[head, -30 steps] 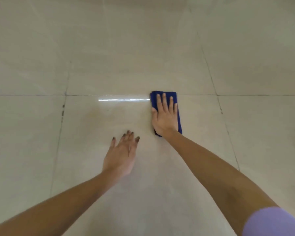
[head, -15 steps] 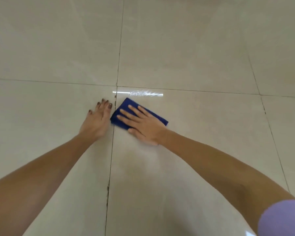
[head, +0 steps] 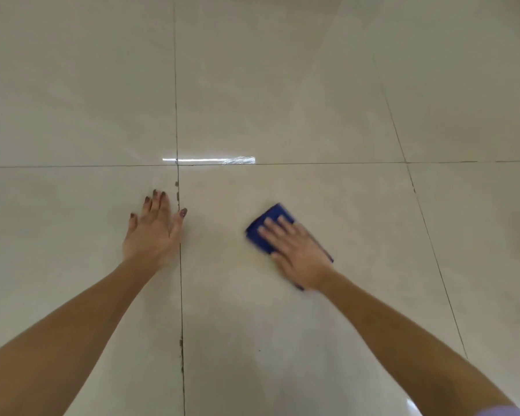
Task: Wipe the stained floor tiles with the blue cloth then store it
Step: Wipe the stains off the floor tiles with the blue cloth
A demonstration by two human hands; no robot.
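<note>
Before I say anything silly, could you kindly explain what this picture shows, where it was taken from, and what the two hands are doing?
There is no machine here. A person wears a wide-angle camera on the head, looking forward and down, so you see their own two bare arms reaching out over a glossy beige tiled floor. The right hand lies flat, palm down, on a folded blue cloth, pressing it onto a tile; it looks blurred, as in mid-wipe. The left hand holds nothing: it rests open on the neighbouring tile, its thumb reaching the dark grout line. The bright streak further ahead is only light reflected on the shiny tile. A bit of lilac sleeve shows at the bottom right corner.
</note>
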